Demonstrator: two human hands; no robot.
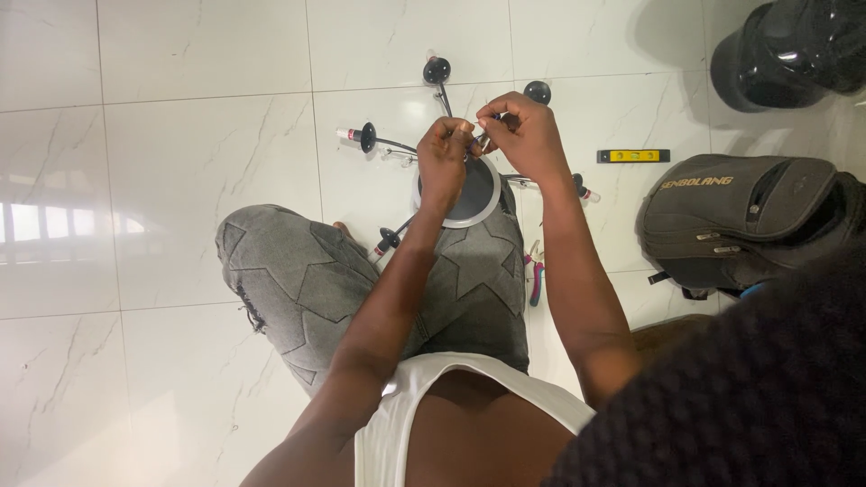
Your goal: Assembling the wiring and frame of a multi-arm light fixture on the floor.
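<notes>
A light fixture with a round dark disc rimmed in white (483, 200) and several thin black arms ending in small cups (368, 137) rests on the floor by my knee. My left hand (443, 162) grips something small at the disc's top edge. My right hand (521, 133) pinches a thin wire or small part right beside the left hand's fingertips. What the fingers hold is too small to make out. I sit on the floor in grey star-patterned jeans (316, 284).
Pliers with pink and blue handles (536, 275) lie beside my right leg. A yellow and black spirit level (633, 156) lies to the right. A dark backpack (740, 221) sits at right, a glossy black object (789, 50) at top right. White marble tiles (180, 171) cover the floor.
</notes>
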